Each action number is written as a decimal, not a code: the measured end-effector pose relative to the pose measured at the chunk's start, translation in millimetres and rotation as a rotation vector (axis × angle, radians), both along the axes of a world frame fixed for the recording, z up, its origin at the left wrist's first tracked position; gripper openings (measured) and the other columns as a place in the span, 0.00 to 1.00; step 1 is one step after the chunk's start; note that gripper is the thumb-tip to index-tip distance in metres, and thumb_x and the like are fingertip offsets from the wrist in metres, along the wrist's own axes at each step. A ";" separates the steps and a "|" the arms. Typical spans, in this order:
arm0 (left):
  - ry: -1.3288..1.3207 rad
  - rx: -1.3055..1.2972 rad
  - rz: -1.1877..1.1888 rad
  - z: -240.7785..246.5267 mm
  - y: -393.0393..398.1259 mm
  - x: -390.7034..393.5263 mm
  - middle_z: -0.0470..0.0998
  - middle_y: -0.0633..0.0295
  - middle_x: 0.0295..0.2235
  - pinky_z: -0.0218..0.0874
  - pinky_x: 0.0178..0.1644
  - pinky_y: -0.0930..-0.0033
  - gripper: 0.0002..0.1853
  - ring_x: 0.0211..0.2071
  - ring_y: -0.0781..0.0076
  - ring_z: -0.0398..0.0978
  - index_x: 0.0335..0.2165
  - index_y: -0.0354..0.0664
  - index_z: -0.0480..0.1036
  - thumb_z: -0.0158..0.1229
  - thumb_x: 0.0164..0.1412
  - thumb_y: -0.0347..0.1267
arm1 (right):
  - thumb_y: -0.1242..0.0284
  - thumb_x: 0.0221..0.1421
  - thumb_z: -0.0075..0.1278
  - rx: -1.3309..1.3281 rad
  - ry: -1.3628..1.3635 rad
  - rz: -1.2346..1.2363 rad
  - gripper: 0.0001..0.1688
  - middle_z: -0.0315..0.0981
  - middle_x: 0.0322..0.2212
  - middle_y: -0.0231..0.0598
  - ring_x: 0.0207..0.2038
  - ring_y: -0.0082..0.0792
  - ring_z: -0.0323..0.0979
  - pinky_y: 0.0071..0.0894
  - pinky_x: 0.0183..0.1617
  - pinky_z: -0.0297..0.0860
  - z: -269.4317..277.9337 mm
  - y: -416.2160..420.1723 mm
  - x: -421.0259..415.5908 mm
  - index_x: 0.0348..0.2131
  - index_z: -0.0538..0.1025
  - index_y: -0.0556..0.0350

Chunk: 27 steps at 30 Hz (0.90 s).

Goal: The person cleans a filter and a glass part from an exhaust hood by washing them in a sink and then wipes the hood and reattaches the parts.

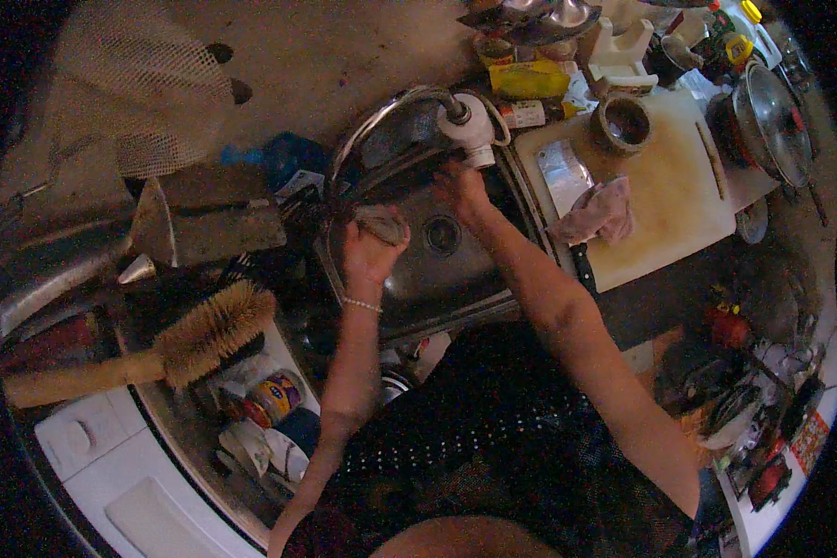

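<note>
In my left hand (374,244), over the left side of a metal sink (432,286), is a pale rounded thing (381,223) that I cannot identify. My right hand (462,187) reaches under the white body of a faucet (467,129) with a curved metal spout; its fingers are partly hidden in shadow, and whether they hold anything cannot be told. The sink's drain (441,235) lies between the hands. Right of the sink, a pinkish cloth (595,213) rests partly on a cutting board (676,188), beside a cleaver blade (563,171).
A round bowl (621,124) stands on the board, with a black knife handle (584,268) at its near edge. A lidded pan (774,125) is at far right. A bristle brush (216,335) and a jar (277,397) lie left. Packets (530,79) crowd behind.
</note>
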<state>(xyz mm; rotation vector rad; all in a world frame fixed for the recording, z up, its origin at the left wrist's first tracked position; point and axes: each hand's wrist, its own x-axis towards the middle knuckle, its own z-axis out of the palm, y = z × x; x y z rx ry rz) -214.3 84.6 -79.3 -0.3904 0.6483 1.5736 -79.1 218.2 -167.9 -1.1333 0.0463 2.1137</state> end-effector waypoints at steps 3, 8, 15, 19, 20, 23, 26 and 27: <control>-0.001 -0.059 -0.004 8.4 -3.0 7.3 0.69 0.57 0.41 0.52 0.50 0.51 0.19 0.43 0.58 0.64 0.39 0.43 0.66 0.46 0.55 0.44 | 0.71 0.53 0.41 0.020 0.039 0.046 0.16 0.64 0.36 0.40 0.36 0.38 0.66 0.39 0.39 0.66 31.8 -1.3 4.4 0.41 0.63 0.56; 0.079 -0.190 -0.052 -18.7 -11.3 2.9 0.70 0.57 0.37 0.61 0.36 0.66 0.15 0.36 0.66 0.67 0.39 0.45 0.67 0.50 0.56 0.40 | 0.72 0.51 0.42 0.051 0.345 0.114 0.14 0.67 0.35 0.40 0.34 0.38 0.67 0.39 0.36 0.66 10.1 -13.9 5.3 0.39 0.66 0.54; 0.770 -0.712 -0.257 -59.1 -23.5 6.6 0.68 0.61 0.30 0.58 0.22 0.74 0.14 0.25 0.71 0.65 0.39 0.44 0.67 0.50 0.54 0.36 | 0.74 0.42 0.49 1.183 -1.031 0.662 0.21 0.69 0.33 0.52 0.32 0.54 0.68 0.43 0.38 0.66 8.0 -77.4 79.4 0.40 0.68 0.59; 1.243 -0.746 -0.514 -134.5 -82.0 -31.9 0.69 0.59 0.32 0.60 0.28 0.67 0.18 0.29 0.69 0.66 0.41 0.43 0.67 0.52 0.52 0.39 | 0.77 0.38 0.50 1.428 -1.471 0.318 0.32 0.63 0.40 0.57 0.40 0.59 0.63 0.48 0.40 0.63 58.4 -57.2 168.5 0.46 0.62 0.58; 1.368 -0.728 -0.567 -153.9 -95.8 -39.3 0.69 0.59 0.33 0.61 0.30 0.65 0.19 0.30 0.68 0.66 0.42 0.43 0.66 0.53 0.52 0.39 | 0.78 0.35 0.51 1.464 -1.739 0.325 0.33 0.61 0.41 0.57 0.42 0.59 0.61 0.50 0.39 0.63 63.0 -48.7 190.7 0.46 0.62 0.59; 1.624 -0.692 -0.674 -188.4 -113.7 -40.8 0.69 0.57 0.34 0.61 0.35 0.62 0.22 0.33 0.67 0.67 0.43 0.42 0.66 0.54 0.51 0.41 | 0.76 0.35 0.53 1.290 -1.920 0.329 0.35 0.60 0.41 0.55 0.43 0.58 0.60 0.48 0.40 0.62 68.3 -27.9 242.5 0.47 0.62 0.58; 1.859 -0.666 -0.738 -200.2 -116.8 -28.5 0.70 0.56 0.35 0.60 0.41 0.65 0.22 0.37 0.66 0.68 0.43 0.41 0.66 0.56 0.51 0.41 | 0.72 0.37 0.55 1.198 -1.794 0.264 0.26 0.65 0.34 0.54 0.37 0.53 0.65 0.43 0.35 0.64 68.0 -21.1 262.6 0.39 0.68 0.60; 1.733 -0.527 -0.738 -192.8 -108.5 -11.1 0.70 0.56 0.36 0.60 0.42 0.66 0.22 0.38 0.66 0.68 0.43 0.41 0.66 0.56 0.51 0.40 | 0.71 0.38 0.55 1.059 -1.732 0.358 0.22 0.66 0.31 0.53 0.34 0.51 0.66 0.42 0.33 0.64 63.1 -21.2 265.0 0.36 0.69 0.60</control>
